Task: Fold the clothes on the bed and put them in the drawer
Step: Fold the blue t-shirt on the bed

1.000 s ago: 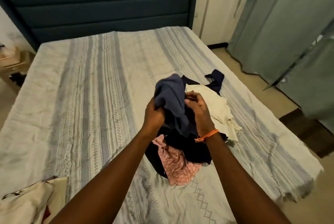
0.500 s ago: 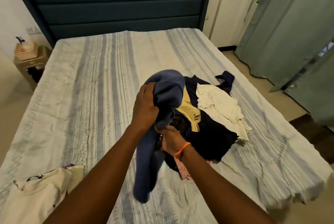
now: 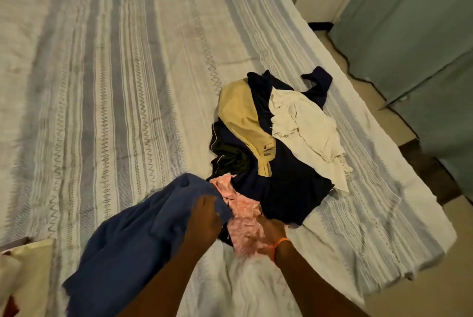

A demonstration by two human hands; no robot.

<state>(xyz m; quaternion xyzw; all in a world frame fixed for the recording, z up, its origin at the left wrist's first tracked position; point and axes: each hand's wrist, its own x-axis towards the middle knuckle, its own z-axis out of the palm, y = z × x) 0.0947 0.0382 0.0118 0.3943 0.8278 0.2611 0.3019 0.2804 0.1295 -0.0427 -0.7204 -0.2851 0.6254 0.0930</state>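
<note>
A person leans over a striped bed [image 3: 107, 81], both bare hands working at the near edge of a clothes pile. The left hand [image 3: 204, 217] grips a blue garment [image 3: 133, 237], its fingers curled into the cloth's upper edge; the garment spreads down and to the left of those fingers across the bedspread. The right hand [image 3: 271, 236], an orange band [image 3: 279, 246] at its wrist, rests on a pink garment [image 3: 242, 214] just right of the left hand's fingers; motion blur hides whether its fingers are spread or pinching the fabric, so that cannot be told. Beyond both sets of fingertips lies the heap: a navy garment [image 3: 286, 188] touching the pink one, a tan piece [image 3: 240, 112] on top of it farther away, a dark green item [image 3: 227, 155] with white piping directly beyond the left fingers, and a cream garment [image 3: 312, 132] draped over the far right side. A cream cloth [image 3: 28, 268] sits well to the left of the left hand, at the frame's corner. Grey-green curtains [image 3: 414, 35] hang far to the right of the bed
</note>
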